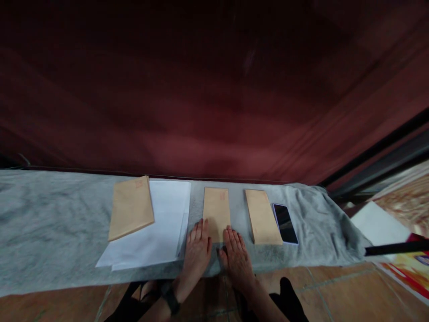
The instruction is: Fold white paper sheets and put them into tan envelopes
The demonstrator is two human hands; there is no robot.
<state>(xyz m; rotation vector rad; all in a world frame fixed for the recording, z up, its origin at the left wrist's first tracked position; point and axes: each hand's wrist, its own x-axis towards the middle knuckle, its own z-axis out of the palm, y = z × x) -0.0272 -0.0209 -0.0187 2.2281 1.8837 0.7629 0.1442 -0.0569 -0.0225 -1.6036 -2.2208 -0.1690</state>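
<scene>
Two hands are laid flat, fingers spread, nothing held in either grip: the left hand (197, 250) and right hand (236, 256) are pressed on the near end of the middle envelope (216, 210), on the grey-covered surface (50, 232). A second envelope (262, 216) and phone (285, 223) are seen rightward.

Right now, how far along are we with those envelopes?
Looks done: one brown envelope lies on the white sheets; another envelope stack sits beside the phone. In hand: left hand and right hand press flat on the middle envelope. Left: unclear; its flap isn't visible.
</scene>
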